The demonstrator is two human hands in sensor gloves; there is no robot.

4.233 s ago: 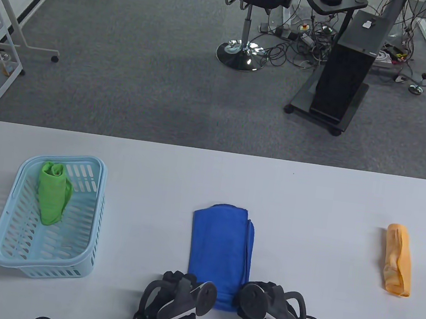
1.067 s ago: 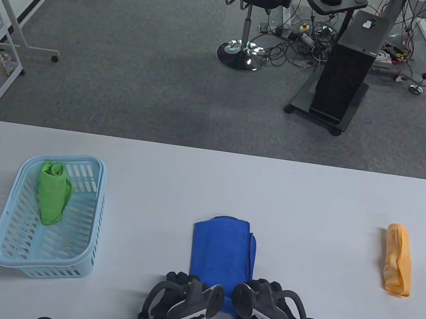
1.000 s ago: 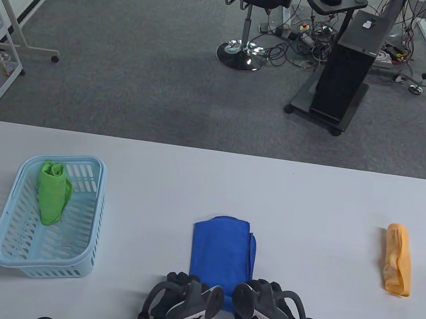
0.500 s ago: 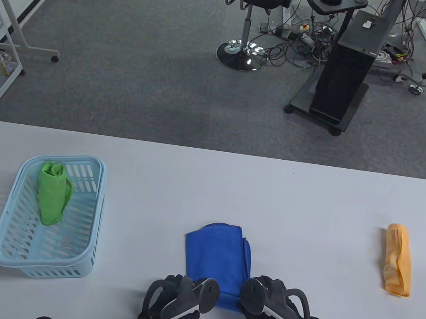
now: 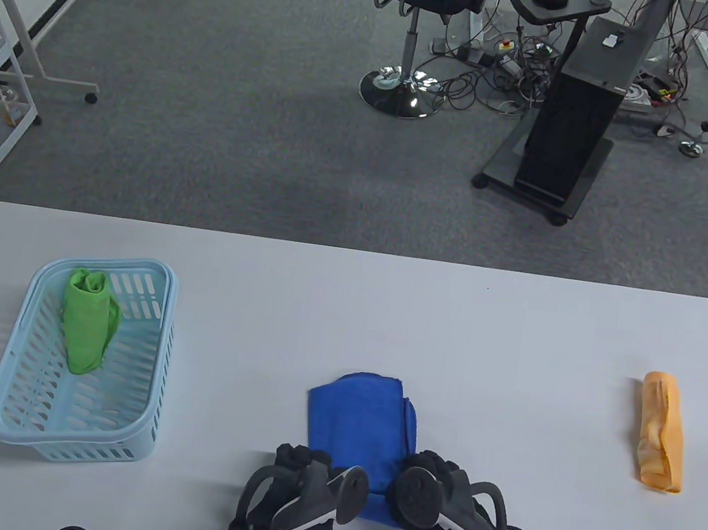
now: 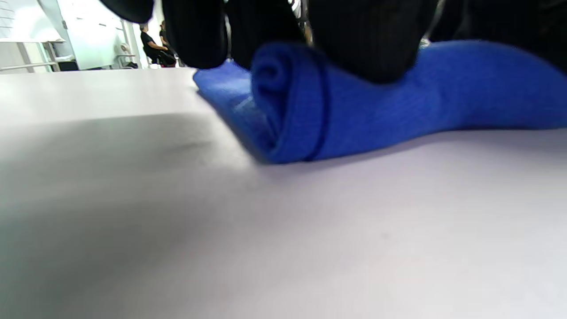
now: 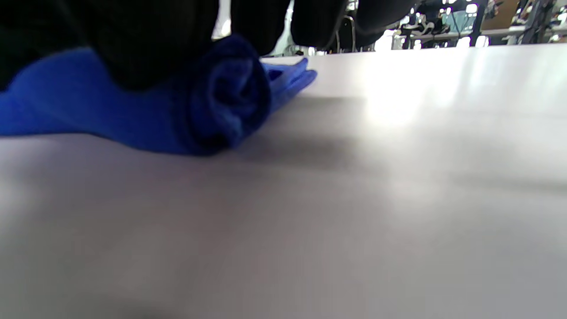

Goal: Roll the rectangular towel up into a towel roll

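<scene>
A blue towel (image 5: 363, 419) lies folded on the white table (image 5: 514, 338) near its front edge, its near end rolled up under both hands. My left hand (image 5: 300, 476) presses on the left end of the roll (image 6: 288, 110). My right hand (image 5: 435, 490) presses on the right end of the roll (image 7: 230, 97). In both wrist views the gloved fingers (image 6: 354, 35) lie over the top of the roll. The flat part of the towel stretches away from the hands.
A light blue basket (image 5: 140, 426) at the left holds a rolled green towel (image 5: 86, 321). A rolled orange towel (image 5: 661, 432) lies at the right. Beyond the far table edge are a chair (image 5: 418, 0) and a black stand (image 5: 576, 112).
Over the last seconds the flat part of the blue towel has grown shorter and its far edge has come nearer. Both hands have shifted slightly forward over the roll since half a second ago.
</scene>
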